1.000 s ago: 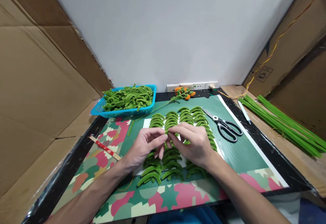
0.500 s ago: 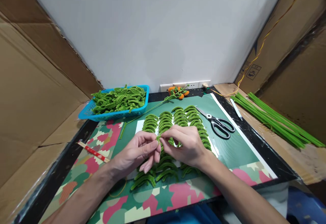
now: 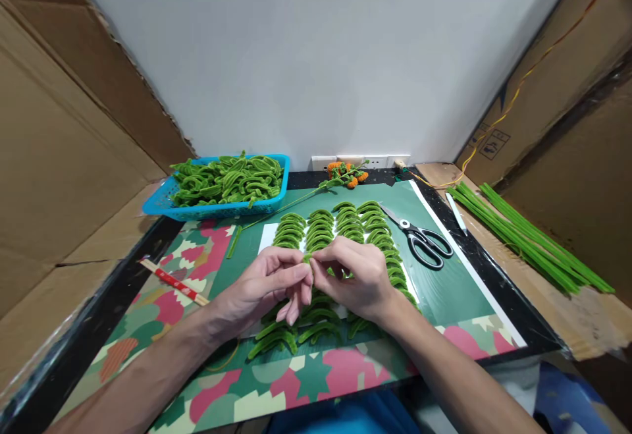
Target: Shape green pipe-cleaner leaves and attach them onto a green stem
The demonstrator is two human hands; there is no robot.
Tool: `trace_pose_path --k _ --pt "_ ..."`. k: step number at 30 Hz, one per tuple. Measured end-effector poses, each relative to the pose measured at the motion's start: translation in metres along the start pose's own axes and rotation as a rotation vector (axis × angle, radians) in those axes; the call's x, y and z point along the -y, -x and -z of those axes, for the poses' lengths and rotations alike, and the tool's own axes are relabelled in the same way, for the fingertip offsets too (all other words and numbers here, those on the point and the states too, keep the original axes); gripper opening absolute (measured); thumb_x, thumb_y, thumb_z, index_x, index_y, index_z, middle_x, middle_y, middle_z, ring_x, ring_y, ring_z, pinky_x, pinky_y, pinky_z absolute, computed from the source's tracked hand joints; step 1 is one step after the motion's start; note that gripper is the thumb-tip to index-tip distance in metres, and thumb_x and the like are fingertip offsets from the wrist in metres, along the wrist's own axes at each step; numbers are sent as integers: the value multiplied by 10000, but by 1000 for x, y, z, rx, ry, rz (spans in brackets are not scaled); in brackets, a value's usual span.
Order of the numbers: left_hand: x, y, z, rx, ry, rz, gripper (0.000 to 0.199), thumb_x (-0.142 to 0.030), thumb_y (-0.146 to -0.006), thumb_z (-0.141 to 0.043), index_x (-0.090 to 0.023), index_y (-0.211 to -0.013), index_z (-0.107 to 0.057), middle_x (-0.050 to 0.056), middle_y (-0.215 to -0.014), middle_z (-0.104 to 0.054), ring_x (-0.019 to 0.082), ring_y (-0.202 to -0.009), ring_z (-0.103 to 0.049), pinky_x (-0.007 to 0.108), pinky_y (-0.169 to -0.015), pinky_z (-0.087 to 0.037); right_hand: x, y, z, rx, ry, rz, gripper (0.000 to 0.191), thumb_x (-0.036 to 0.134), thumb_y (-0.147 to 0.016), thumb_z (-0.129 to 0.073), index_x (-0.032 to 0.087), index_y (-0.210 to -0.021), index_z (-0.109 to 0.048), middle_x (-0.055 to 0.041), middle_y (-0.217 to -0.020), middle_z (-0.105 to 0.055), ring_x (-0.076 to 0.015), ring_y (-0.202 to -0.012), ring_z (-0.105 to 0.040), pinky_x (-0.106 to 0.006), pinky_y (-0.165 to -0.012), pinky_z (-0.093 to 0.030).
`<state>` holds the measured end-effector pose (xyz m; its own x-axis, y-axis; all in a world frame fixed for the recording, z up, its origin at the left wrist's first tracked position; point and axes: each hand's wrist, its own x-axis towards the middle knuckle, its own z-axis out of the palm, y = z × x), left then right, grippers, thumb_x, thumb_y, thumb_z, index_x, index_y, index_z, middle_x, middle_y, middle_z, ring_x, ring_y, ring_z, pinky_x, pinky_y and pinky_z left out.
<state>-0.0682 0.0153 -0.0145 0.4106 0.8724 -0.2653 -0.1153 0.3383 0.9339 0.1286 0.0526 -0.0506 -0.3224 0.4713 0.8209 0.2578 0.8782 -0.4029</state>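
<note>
My left hand (image 3: 276,280) and my right hand (image 3: 353,277) meet over the mat, fingertips pinching a small green fuzzy piece (image 3: 307,259) between them. Most of that piece is hidden by the fingers. Beneath and behind the hands, curved green fuzzy strips (image 3: 350,223) lie in rows, partly on white paper (image 3: 266,235). The lower rows are partly covered by my hands.
A blue basket (image 3: 222,210) heaped with green fuzzy pieces stands back left. Scissors (image 3: 422,240), a white pen-like tool (image 3: 457,215) and green stems (image 3: 518,243) lie right. Orange flowers (image 3: 348,174) lie at the back, wrapped chopsticks (image 3: 172,282) at left.
The camera view has shifted slightly. Both hands stay together at the small green piece, with the fingertips slightly closer around it.
</note>
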Motion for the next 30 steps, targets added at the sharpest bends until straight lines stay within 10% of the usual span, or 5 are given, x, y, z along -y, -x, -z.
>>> trace_pose_path --k 21,30 --pt "7 -1 -1 -427 -768 -564 166 -291 -946 -771 -178 -1059 -818 37 -958 -799 102 -664 -689 184 -592 -566 -1 -4 3 24 452 194 256 148 -990 -618 226 -747 -598 18 -637 -580 -134 -543 -474 -318 -585 -329" --pt "4 -3 2 -323 -940 -754 153 -99 -921 -681 -159 -1012 -788 9 -834 -720 83 -631 -652 171 -583 -542 -5 -4 13 157 129 58 160 114 -980 -591 198 -869 -669 26 -716 -639 -107 -577 -544 -254 -565 -368"
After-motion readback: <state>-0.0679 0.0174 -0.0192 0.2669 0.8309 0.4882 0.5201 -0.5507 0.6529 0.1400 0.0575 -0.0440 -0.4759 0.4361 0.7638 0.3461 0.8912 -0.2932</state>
